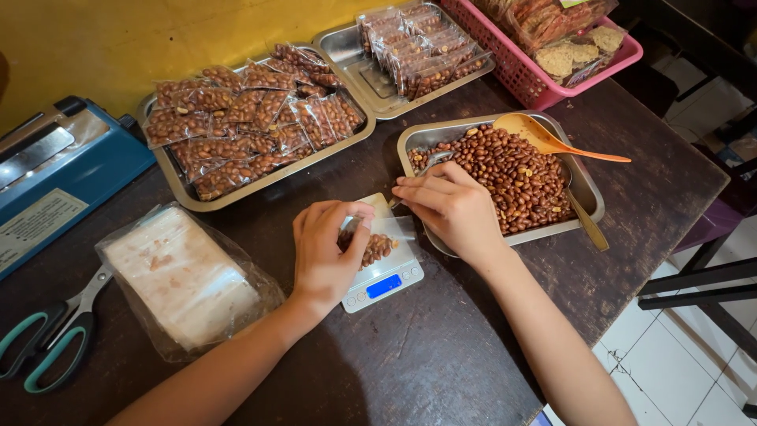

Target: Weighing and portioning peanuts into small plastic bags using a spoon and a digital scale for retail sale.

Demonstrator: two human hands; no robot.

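Note:
My left hand point(327, 248) pinches a small clear plastic bag point(378, 246) partly filled with roasted peanuts, held over a small silver digital scale point(386, 282) with a blue display. My right hand point(453, 207) holds a metal spoon point(430, 164) whose bowl lies among loose peanuts in a steel tray point(587, 189). The spoon's handle end is hidden inside my fingers. An orange plastic spoon point(552, 143) and another metal utensil point(587, 222) rest in the same tray.
Two steel trays of filled peanut packets point(252, 118) point(418, 47) stand at the back. A pink basket point(544, 75) of snacks sits far right. A stack of empty clear bags point(185, 276), teal-handled scissors point(51, 335) and a blue heat sealer point(55, 177) lie left. The table edge runs along the right.

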